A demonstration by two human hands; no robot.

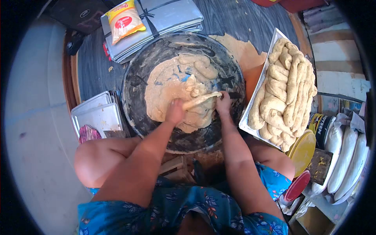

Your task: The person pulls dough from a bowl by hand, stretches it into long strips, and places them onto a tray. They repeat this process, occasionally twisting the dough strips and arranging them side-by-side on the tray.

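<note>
A wide dark round basin (137, 84) stands in front of me, with crumb-like coating (162, 88) spread over its middle. A strip of dough (200, 100) stretches between my two hands. My left hand (176, 111) is at its left end, slightly blurred, with the fingers over the dough. My right hand (223, 103) is closed on the other end, near the basin's right side. Beyond the strip lie a dough lump (192, 86) and a curved dough roll (204, 67). At the right, a metal tray (250, 113) holds piled, twisted dough pieces (280, 78).
Stacked metal trays (168, 15) with a yellow-and-red bag (124, 21) are behind the basin. More trays (96, 115) stand at the left. Yellow lids (303, 150), a red lid (297, 186) and white wrapped rolls (342, 160) are at the lower right.
</note>
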